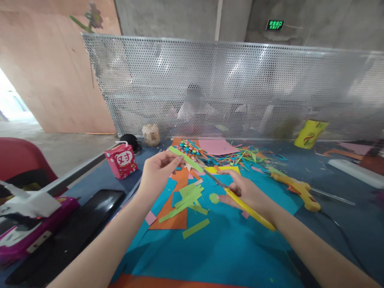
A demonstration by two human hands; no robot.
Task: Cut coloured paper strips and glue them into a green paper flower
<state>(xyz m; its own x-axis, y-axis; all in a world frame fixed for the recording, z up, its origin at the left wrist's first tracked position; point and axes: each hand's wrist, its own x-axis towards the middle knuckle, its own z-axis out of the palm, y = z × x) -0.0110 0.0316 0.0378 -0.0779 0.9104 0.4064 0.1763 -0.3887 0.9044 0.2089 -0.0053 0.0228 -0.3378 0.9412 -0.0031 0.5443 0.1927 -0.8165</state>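
Observation:
My left hand (160, 170) pinches a light green paper strip (192, 163) between thumb and fingers. In my right hand (244, 190) is a pair of yellow-handled scissors (249, 210), their blades pointing up and left toward the strip's lower end. Whether the blades touch the strip I cannot tell. Below, several cut green strips (189, 198) lie in a loose pile on orange paper (175, 218) and blue paper (228, 248). One separate green strip (196, 229) rests nearer to me. A small green scalloped paper disc (214, 198) lies beside my right fingertips.
Behind my hands is a heap of coloured paper scraps (207, 158) with a pink sheet (217, 146). A yellow glue gun (297, 190) lies right. On the left are a red drink carton (121, 160), a black phone (99, 208) and a power strip (33, 240). A perforated metal screen (180, 72) stands behind.

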